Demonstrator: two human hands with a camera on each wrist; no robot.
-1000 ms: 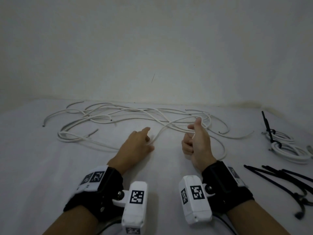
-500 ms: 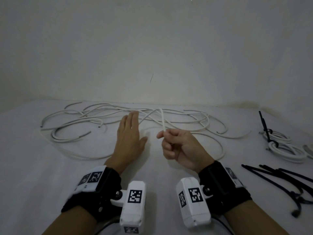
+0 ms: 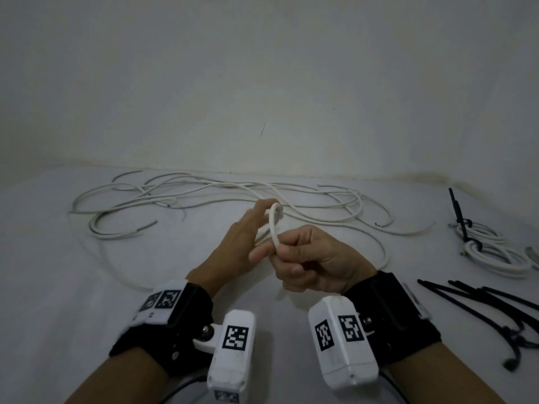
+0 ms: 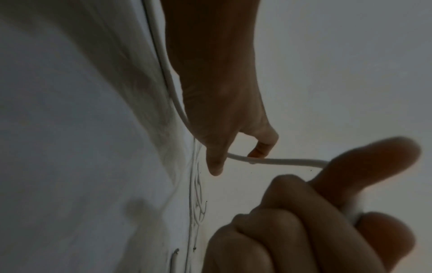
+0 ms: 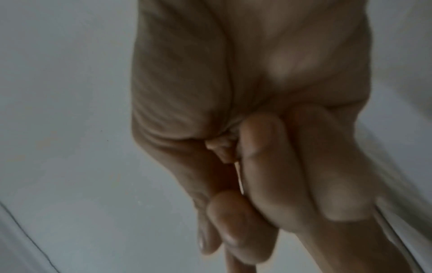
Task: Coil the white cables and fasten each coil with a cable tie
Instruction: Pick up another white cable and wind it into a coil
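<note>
Since 0.5 s ago the left hand (image 3: 233, 252) has left the surface (image 3: 58, 287), where it lay flat, and come up beside the right hand (image 3: 309, 258). The white cable (image 3: 272, 225) now arches in a small loop between the 2 hands. The right hand's fingers are curled round the near end of that loop, as they were before. The left hand's fingers are mostly straight, its fingertips (image 3: 264, 206) touching the top of the loop; in the left wrist view the thumb and a finger seem to pinch the cable (image 4: 275, 161), though that picture is dim.

No brand or words can be read. The black wristbands carry white camera housings (image 3: 233, 354) printed with square black-and-white code markers.

The loose cables (image 3: 204, 196) sprawl in a tangle across the far part of the surface, behind both hands, and the held cable trails back into them. To the right lies a finished coil (image 3: 490, 252) bound with a black tie, and nearer, a scatter of black cable ties (image 3: 478, 304). The right wrist view is filled by the curled hand (image 5: 257, 147) and hides the cable almost wholly.
</note>
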